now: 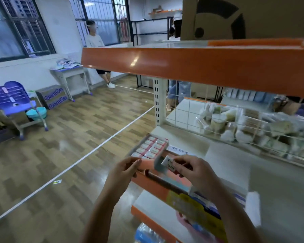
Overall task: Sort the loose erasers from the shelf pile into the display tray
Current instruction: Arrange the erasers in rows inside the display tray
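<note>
Pinched between the thumb and curled fingers of my right hand (191, 170) is one white eraser (168, 163), its free end pointing left and a little far, toward the near right corner of the display tray (161, 156). That end sits just beside the tray's grey end wall; whether it touches the wall I cannot tell. My left hand (125, 171) grips the tray from the near left side, thumb along its pink front face and fingers curled under, so the tray is held tilted above the shelf edge (147, 183), its far end higher. Inside the tray, rows of wrapped erasers (150, 147) in white and pink lie packed side by side, filling most of it.

Below my right wrist, on the lower shelf level, lies a yellow and blue packet (197, 209), partly hidden by my forearm. Farther right on the white shelf board (279, 181) runs a wire basket (249, 130) holding blurred pale packages. An orange shelf rail (200, 67) crosses above, with a cardboard box (244, 18) on top. To the left, across the wooden floor (68, 137), stand a purple chair (16, 100) and a small desk (72, 74), and a person (95, 41) leans by the window.
</note>
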Demonstrator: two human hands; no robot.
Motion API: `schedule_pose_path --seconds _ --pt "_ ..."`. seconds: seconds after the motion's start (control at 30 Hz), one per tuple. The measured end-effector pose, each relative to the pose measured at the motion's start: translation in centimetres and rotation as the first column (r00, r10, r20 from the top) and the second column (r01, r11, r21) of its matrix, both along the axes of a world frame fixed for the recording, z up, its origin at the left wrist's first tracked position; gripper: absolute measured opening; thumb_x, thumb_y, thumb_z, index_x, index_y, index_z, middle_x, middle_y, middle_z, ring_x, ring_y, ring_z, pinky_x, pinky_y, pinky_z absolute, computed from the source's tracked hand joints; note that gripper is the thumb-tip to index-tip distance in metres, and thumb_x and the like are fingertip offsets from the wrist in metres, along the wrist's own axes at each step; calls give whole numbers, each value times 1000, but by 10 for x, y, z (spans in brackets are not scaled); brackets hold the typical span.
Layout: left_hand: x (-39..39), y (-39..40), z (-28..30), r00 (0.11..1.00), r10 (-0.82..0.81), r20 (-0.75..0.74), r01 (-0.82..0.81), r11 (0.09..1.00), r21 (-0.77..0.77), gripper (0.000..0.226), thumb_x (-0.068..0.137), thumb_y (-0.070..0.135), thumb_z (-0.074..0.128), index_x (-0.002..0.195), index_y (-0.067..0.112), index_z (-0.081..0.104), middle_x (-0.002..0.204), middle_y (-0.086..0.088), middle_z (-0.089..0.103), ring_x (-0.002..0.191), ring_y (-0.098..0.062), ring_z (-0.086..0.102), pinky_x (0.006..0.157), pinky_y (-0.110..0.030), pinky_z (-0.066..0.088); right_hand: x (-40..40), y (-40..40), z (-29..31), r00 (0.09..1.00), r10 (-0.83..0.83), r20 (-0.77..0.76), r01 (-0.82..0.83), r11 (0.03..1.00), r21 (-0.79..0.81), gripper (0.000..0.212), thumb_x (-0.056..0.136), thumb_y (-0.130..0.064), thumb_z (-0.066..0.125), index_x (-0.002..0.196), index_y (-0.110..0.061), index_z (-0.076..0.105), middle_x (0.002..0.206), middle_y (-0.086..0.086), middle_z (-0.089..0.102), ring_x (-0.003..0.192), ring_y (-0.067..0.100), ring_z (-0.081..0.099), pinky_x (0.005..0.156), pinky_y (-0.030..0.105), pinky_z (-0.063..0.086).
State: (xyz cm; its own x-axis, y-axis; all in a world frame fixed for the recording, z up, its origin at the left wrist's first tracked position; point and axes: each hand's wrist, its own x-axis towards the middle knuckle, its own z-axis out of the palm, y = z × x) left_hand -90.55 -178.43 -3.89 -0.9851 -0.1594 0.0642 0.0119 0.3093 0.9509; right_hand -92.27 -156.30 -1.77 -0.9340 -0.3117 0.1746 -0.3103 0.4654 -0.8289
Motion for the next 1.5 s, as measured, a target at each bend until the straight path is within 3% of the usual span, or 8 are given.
schedule_pose_path --seconds 0.13,0.3,0.67,0.83,0.97,1.2,1.33,1.5 --pt "-33 -37 -3 1000 25 13 -25 1000 9 15 93 19 55 89 24 69 62 6 65 55 -4 52 53 -18 38 -32 -40 -2 1000 8 12 -10 992 126 23 90 -27 60 112 -22 65 92 -15 57 84 1 58 76 18 49" --pt "-71 -69 -9 999 -16 45 13 998 57 14 92 17 57 89 23 69 68 1 68 52 -3 54 49 -16 38 -49 -81 -4 995 -1 95 -19 978 208 15 90 -29 59 104 -34 56 90 -20 54 83 -7 54 67 9 43" --pt "-148 -105 -22 904 -418 93 415 909 50 15 92 14 55 89 22 67 69 5 67 54 3 53 49 -12 39 -64 -144 -9 953 -287 100 225 886 406 16 90 -31 60 100 -24 69 80 -22 47 74 -7 47 64 9 39" --pt "-165 -108 -35 831 -539 137 533 842 85 14 92 18 55 90 19 69 66 8 67 54 -1 52 49 -13 39 -61 -166 -11 902 -392 181 309 879 364 5 88 -25 62 93 -27 63 90 -14 59 76 -3 58 65 11 47" --pt "-171 -109 -40 783 -599 164 584 801 136 14 92 20 55 90 19 69 66 8 67 55 -1 52 49 -16 40 -61 -180 -12 871 -459 174 365 842 397 11 89 -24 62 82 -30 56 86 -14 58 74 -4 56 61 11 41" --pt "-172 -114 -40 741 -649 172 613 758 222 14 92 23 54 90 22 67 67 9 68 53 1 53 54 -19 42 -67 -180 1 797 -528 294 399 825 399 8 87 -20 64 84 -27 67 76 -16 63 66 -4 60 55 9 43" --pt "-172 -115 -39 730 -664 163 626 745 230 13 92 22 54 90 23 66 71 6 69 56 -2 55 55 -22 44 -68 -176 6 771 -569 287 387 776 498 9 87 -24 64 91 -22 72 85 -11 67 75 3 62 59 12 41" --pt "-173 -114 -39 714 -679 174 626 729 277 13 92 20 53 91 18 66 75 0 69 63 -7 63 59 -24 51 -70 -192 -6 766 -564 308 419 801 427 5 87 -21 65 86 -25 63 80 -14 60 74 1 60 66 15 47"
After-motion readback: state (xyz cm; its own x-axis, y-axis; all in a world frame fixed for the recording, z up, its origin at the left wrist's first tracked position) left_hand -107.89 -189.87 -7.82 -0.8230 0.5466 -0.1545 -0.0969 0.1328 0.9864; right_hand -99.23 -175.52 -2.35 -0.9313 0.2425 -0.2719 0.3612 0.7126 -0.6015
